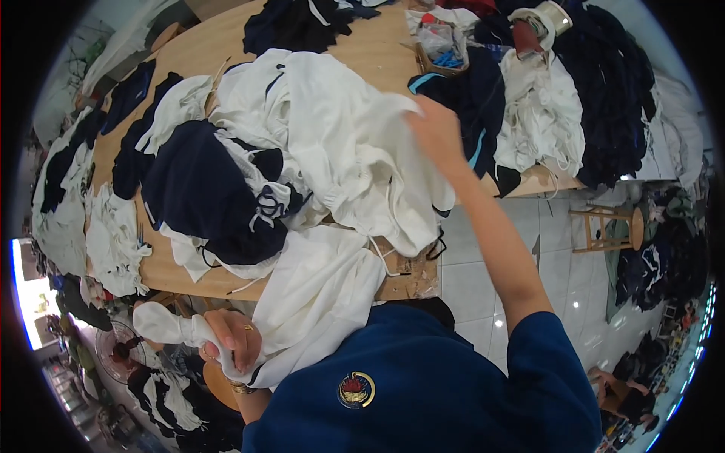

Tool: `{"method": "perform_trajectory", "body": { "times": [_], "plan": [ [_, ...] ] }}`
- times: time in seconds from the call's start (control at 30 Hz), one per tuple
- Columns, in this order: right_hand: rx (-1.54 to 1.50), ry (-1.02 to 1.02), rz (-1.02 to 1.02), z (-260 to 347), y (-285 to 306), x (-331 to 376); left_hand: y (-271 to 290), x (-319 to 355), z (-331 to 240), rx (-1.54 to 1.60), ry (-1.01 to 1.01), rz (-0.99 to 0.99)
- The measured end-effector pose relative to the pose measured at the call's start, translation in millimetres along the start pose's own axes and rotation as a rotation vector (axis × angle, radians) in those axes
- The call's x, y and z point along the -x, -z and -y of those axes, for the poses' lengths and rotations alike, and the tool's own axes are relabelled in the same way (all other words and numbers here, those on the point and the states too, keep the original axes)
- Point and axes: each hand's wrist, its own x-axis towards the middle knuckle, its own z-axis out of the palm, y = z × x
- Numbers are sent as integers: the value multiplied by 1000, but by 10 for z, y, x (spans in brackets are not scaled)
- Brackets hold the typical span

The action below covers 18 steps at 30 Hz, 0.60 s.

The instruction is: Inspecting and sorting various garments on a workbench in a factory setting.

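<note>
My left hand (236, 343) is closed around a bunched white garment (313, 275), which runs from the table edge across my lap. One end of it sticks out past my fingers. On the table, my right hand (438, 136) grips the edge of a white garment (332, 113) with a gathered elastic part; the fabric there is blurred by motion. I cannot tell whether both hands hold the same piece. Left of this white cloth lies a dark navy garment (200, 181), heaped over more white fabric with a knotted cord.
The wooden table (377, 38) carries more piles: dark clothes (294, 23) at the back, white garments (540, 113) and navy ones (612, 98) at right. A small box (444, 57) holds blue items. A wooden stool (608, 229) stands on the tiles, a fan (119, 351) at lower left.
</note>
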Motion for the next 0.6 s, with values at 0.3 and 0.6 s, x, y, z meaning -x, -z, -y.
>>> {"method": "perform_trajectory", "body": {
  "times": [0.3,0.6],
  "plan": [
    [141,221,699,524,-879,1345,29,-109,-18,-111,188,83],
    [60,-244,497,-283,-56,1141,74,-26,-42,-113,212,67]
  ]
}}
